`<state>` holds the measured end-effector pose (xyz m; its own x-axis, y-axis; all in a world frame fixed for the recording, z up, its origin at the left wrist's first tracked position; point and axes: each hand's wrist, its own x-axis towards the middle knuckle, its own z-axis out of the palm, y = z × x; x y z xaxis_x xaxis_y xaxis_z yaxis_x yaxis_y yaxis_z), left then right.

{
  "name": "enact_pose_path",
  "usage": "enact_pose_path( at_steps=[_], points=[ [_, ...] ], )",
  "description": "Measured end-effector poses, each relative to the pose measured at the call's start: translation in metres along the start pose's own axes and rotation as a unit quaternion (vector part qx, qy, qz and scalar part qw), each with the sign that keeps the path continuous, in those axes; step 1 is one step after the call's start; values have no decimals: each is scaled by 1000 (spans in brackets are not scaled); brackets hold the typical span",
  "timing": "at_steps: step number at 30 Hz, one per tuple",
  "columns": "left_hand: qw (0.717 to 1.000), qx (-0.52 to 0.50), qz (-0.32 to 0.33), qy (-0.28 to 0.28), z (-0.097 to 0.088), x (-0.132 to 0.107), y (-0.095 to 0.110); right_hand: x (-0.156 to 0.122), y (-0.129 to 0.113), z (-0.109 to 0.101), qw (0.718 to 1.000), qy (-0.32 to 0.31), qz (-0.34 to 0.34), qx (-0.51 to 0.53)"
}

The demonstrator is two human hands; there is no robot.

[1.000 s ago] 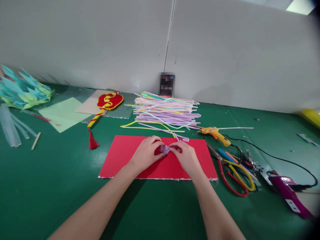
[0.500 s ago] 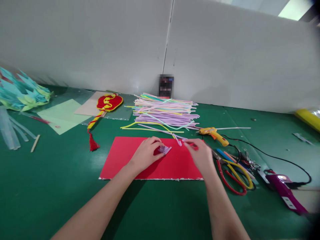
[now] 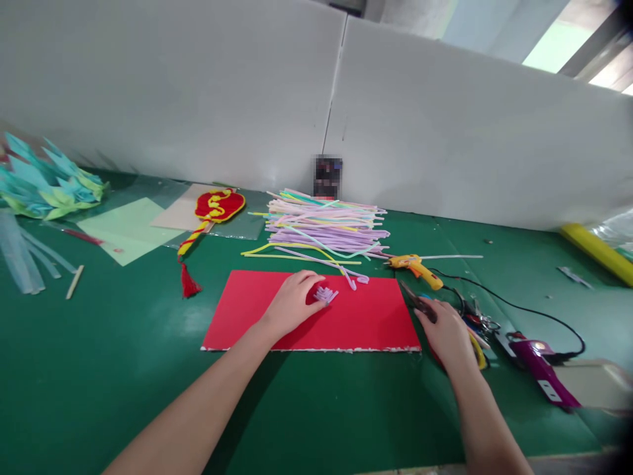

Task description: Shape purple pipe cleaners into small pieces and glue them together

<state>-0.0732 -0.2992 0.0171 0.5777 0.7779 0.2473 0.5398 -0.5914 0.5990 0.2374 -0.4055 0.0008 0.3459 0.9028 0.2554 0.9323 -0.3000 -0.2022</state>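
My left hand [image 3: 295, 300] rests on a red board [image 3: 366, 323], fingers and thumb pinching a small bundle of folded lilac pipe cleaner [image 3: 325, 295]. My right hand [image 3: 448, 330] is just past the board's right edge, its fingers curled over dark-bladed scissors [image 3: 413, 297]. Their blades point towards the board; the hand covers most of the handles. A curled lilac piece [image 3: 362, 280] lies near the board's back edge, beside the bent end of a lilac pipe cleaner [image 3: 352, 284].
Behind the board lies a pile of pastel pipe cleaners [image 3: 326, 224]. A yellow glue gun [image 3: 418, 269], its cord and a purple tool [image 3: 544, 373] are at the right. To the left are a red-and-yellow fan [image 3: 220, 206], green paper [image 3: 131, 227] and a turquoise paper object [image 3: 54, 188].
My right hand has left the curled lilac piece at the board's back edge and moved right, onto the scissors. My left hand keeps its pinch. The view has shifted slightly.
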Motion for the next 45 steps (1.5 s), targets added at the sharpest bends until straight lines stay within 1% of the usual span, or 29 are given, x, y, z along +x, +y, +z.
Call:
enact_pose_path(
  at_steps=[4,8,10,11,13,14,15,16,18,19,21,22,24,26,28,31,33,37,42,45],
  points=[
    [1000,-3,3,-4,2,0,-4,0,10,0,1000,19,7,-5],
    [1000,-17,-9,-8,3,0,-4,-2,21,-5,999,11,26,-40],
    [999,-41,-21,-4,2,1,-4,-1,19,-10,997,14,39,-64],
    [998,-60,-29,1,2,2,-5,0,14,-13,996,24,43,-69],
    [992,-109,-52,21,1,4,-6,4,-5,-19,997,55,40,-48],
    [988,-132,-66,33,1,6,-7,6,-18,-21,997,62,33,-17],
    [984,-150,-80,45,0,7,-8,7,-33,-23,998,55,19,26],
    [981,-161,-93,55,0,8,-9,8,-50,-24,997,33,-1,74],
    [978,-163,-109,66,0,9,-10,8,-85,-23,985,-17,-37,170],
    [979,-159,-114,65,0,10,-11,7,-102,-21,977,-34,-58,203],
    [981,-145,-118,55,-1,12,-12,4,-130,-15,965,-43,-100,238],
    [982,-138,-117,45,-2,14,-13,2,-140,-10,960,-45,-122,249],
    [986,-126,-108,18,-4,19,-16,-1,-153,0,949,-44,-154,272],
    [989,-117,-88,-13,-8,26,-20,-3,-158,10,943,-50,-172,280],
    [991,-111,-63,-40,-10,34,-25,-2,-158,18,939,-55,-177,289],
    [991,-108,-37,-73,-11,44,-30,-2,-156,25,934,-43,-163,316],
    [989,-113,-33,-91,-10,48,-32,-2,-156,28,931,-38,-150,330],
    [986,-124,-45,-98,-9,50,-33,-5,-159,30,932,-45,-135,333],
    [986,-125,-39,-99,-8,48,-35,-8,-162,30,941,-26,-151,301],
    [986,-121,-40,-111,-9,50,-36,-8,-162,29,945,-30,-153,287]
  ],
)
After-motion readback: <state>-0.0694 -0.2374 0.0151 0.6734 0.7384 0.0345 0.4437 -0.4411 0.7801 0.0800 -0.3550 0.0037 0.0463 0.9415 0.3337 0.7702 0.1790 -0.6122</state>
